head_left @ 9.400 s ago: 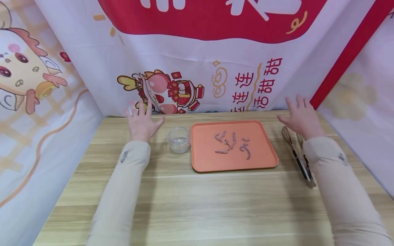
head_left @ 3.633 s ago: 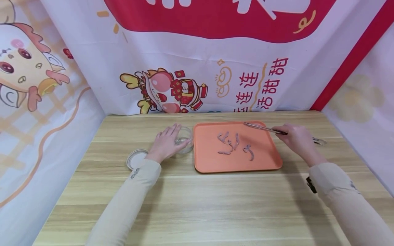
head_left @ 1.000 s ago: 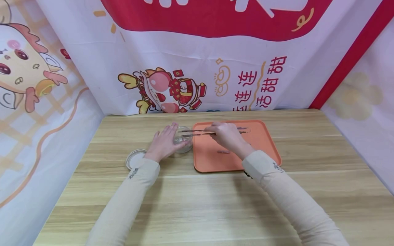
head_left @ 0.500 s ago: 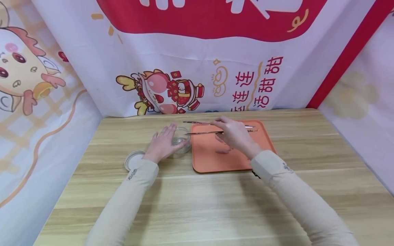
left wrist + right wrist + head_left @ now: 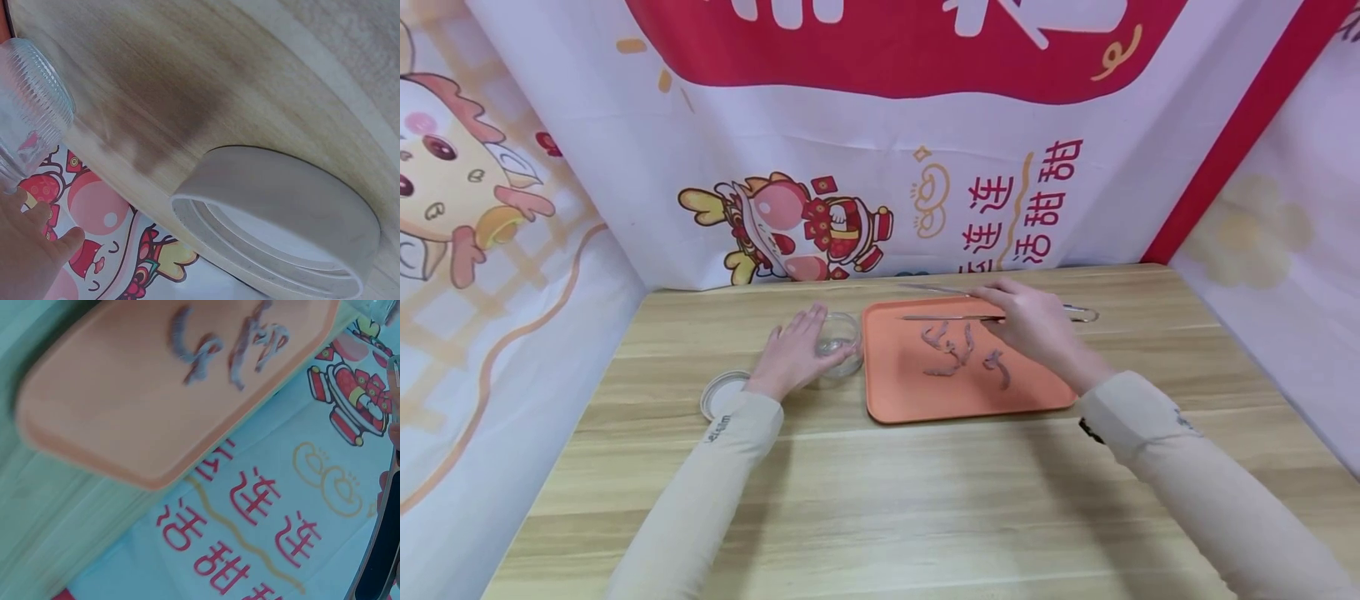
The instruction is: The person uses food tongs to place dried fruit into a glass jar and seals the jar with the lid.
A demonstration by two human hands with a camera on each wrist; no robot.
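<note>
My left hand point(image 5: 793, 354) is at a clear glass jar point(image 5: 842, 346) left of the tray, fingers behind and thumb across its near side. What the jar contains cannot be made out. My right hand point(image 5: 1033, 325) holds metal tongs point(image 5: 940, 317) with black handles point(image 5: 378, 550), over the tray's far right part. The arms of the tongs are spread apart, tips pointing left, with nothing visible between them. On the orange tray point(image 5: 902, 400) lie several greyish-purple, worm-like pieces point(image 5: 940, 372), clustered around its middle.
A white screw lid point(image 5: 281, 206) lies on the wooden table point(image 5: 865, 500), beside my left wrist. Behind the table hangs a printed cloth point(image 5: 850, 125). More printed cloth point(image 5: 1262, 333) closes off the right side, and the left likewise.
Over the last second, the tongs have moved right from above the jar to over the tray, and their arms have spread. My left hand stays at the jar.
</note>
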